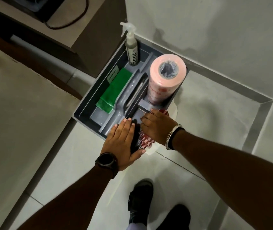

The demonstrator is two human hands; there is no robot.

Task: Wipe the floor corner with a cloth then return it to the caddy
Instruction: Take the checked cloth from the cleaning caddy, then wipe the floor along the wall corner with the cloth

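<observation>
A grey caddy [89, 95] stands on the pale tiled floor against the wall's base. A red-and-white patterned cloth [146, 142] lies over the caddy's near right corner, mostly hidden under my hands. My right hand [157, 128] rests on top of it with its fingers curled over the cloth, above the near right compartment. My left hand [120, 143] lies flat with its fingers together, touching the cloth's left edge at the caddy's near rim. I cannot tell how much of the cloth sits inside the compartment.
The caddy also holds a pink roll [165, 80] standing upright, a spray bottle [131, 45] at the far end and green pads [116, 87] on the left. A bed or sofa edge [24, 113] lies left, dark furniture [66, 30] behind. My feet [140, 201] stand just below.
</observation>
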